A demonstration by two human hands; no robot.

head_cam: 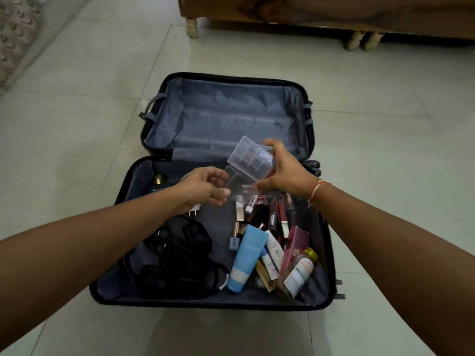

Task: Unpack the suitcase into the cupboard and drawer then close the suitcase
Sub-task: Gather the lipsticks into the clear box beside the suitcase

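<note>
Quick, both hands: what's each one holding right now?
Left hand: holding the near end of the clear plastic box.
Right hand: holding its far end.

clear glossy plastic box (250,159); matt cloth suitcase lining (221,116); glossy floor tiles (385,150).

text: none legible | tube (246,255) and bottle (299,274) print blurred

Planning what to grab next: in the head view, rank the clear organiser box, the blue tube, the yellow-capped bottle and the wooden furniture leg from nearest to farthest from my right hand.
1. Clear organiser box: held in the right hand.
2. Blue tube: below, mid suitcase.
3. Yellow-capped bottle: near right corner; close to the tube's distance, hard to call.
4. Wooden furniture leg: far across the floor.
</note>
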